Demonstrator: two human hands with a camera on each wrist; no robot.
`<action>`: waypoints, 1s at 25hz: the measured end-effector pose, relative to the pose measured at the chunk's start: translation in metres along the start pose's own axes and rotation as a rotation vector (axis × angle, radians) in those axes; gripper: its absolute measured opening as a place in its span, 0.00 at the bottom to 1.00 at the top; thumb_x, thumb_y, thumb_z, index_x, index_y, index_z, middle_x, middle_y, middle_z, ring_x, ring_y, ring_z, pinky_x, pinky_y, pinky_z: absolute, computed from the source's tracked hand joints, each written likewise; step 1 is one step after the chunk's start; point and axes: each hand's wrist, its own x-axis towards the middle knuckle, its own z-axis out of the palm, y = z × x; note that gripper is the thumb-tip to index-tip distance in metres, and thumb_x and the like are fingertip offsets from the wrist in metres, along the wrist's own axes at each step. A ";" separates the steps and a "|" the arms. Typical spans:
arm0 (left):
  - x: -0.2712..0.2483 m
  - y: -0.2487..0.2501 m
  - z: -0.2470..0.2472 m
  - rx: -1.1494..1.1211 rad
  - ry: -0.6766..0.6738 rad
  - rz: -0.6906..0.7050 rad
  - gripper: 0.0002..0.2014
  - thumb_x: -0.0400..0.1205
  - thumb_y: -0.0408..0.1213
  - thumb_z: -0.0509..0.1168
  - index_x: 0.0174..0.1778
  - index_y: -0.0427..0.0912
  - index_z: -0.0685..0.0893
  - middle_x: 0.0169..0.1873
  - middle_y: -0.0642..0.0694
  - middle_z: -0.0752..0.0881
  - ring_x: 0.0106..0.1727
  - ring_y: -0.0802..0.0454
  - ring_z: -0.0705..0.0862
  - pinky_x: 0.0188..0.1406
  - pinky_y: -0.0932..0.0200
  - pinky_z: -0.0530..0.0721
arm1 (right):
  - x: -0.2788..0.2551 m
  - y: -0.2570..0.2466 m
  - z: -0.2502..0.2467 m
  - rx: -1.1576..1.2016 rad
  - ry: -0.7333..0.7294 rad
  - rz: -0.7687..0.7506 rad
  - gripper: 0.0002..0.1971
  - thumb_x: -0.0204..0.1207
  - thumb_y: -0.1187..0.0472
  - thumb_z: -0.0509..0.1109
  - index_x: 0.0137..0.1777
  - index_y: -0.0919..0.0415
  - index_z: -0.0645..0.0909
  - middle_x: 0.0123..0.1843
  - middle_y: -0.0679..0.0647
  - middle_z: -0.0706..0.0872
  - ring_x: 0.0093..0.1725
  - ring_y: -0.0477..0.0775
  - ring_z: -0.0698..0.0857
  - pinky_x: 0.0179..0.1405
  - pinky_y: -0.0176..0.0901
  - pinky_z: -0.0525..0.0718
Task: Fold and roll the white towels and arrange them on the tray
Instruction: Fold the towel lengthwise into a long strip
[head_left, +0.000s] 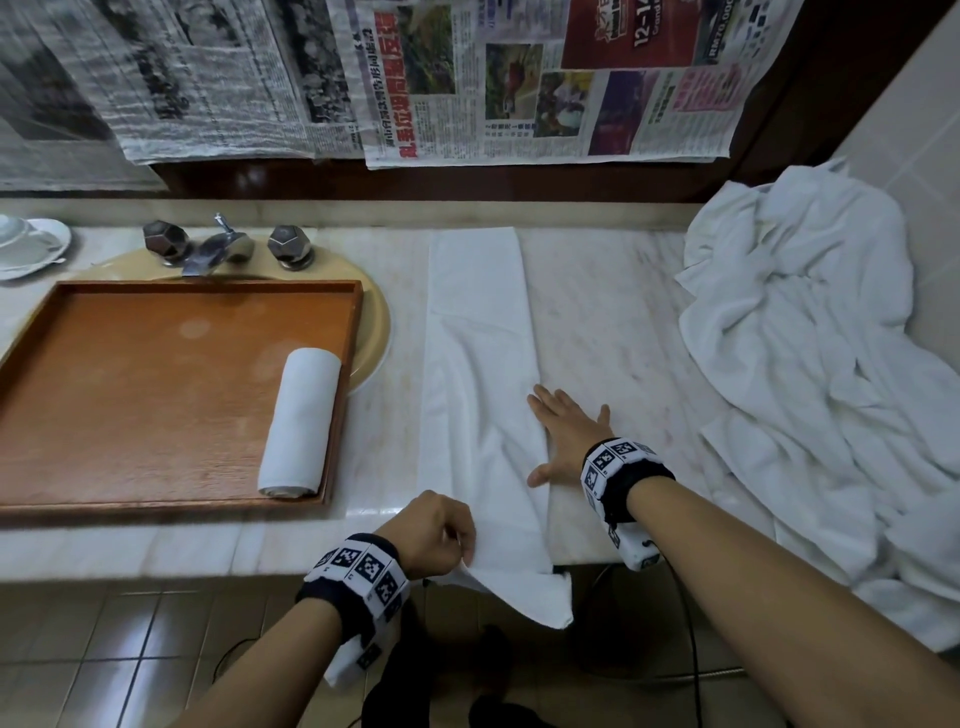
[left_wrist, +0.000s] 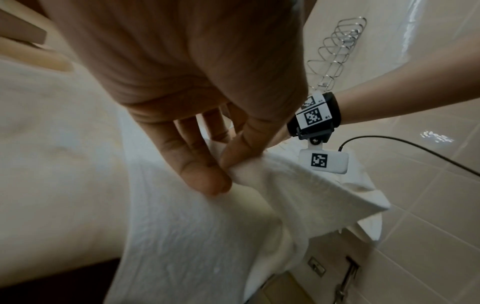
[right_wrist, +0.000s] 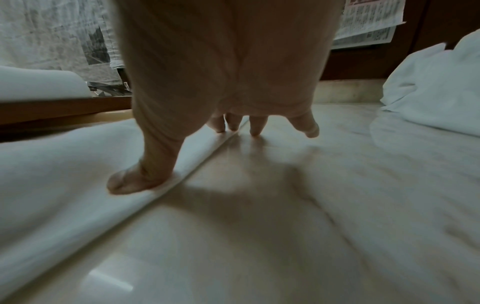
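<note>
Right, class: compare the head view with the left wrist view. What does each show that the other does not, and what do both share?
Only the head view shows the wooden tray holding one rolled towel, the tap, and the heap of unfolded towels.
Only the left wrist view shows the fingertips pinching the cloth and a wire rack on the wall.
Both show the left hand gripping the folded towel.

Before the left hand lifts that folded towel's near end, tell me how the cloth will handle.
Probably floppy: the folded towel already droops over the counter edge where the left hand pinches it. Likely light, since two fingertips hold the corner. It may slide on the glossy marble; the right hand lies flat along its edge, apparently steadying it.
</note>
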 end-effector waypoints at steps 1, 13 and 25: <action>-0.002 0.001 0.001 -0.021 0.012 -0.023 0.22 0.64 0.22 0.58 0.22 0.58 0.83 0.33 0.53 0.88 0.38 0.56 0.86 0.40 0.55 0.87 | 0.000 0.000 0.000 0.005 -0.002 0.001 0.62 0.64 0.35 0.77 0.85 0.49 0.36 0.84 0.39 0.31 0.84 0.47 0.35 0.76 0.81 0.41; -0.020 -0.003 0.004 -0.432 0.227 -0.266 0.16 0.67 0.24 0.72 0.38 0.44 0.72 0.37 0.46 0.77 0.26 0.53 0.77 0.26 0.62 0.77 | 0.002 -0.001 0.000 0.059 0.002 -0.003 0.63 0.63 0.38 0.80 0.85 0.48 0.36 0.84 0.38 0.31 0.84 0.46 0.34 0.76 0.80 0.42; -0.016 0.017 0.003 -0.593 0.450 -0.713 0.17 0.68 0.38 0.82 0.34 0.39 0.77 0.31 0.49 0.83 0.27 0.59 0.81 0.12 0.70 0.72 | -0.033 -0.014 0.034 0.115 0.306 0.267 0.32 0.71 0.34 0.70 0.66 0.58 0.75 0.72 0.53 0.67 0.74 0.56 0.66 0.68 0.61 0.72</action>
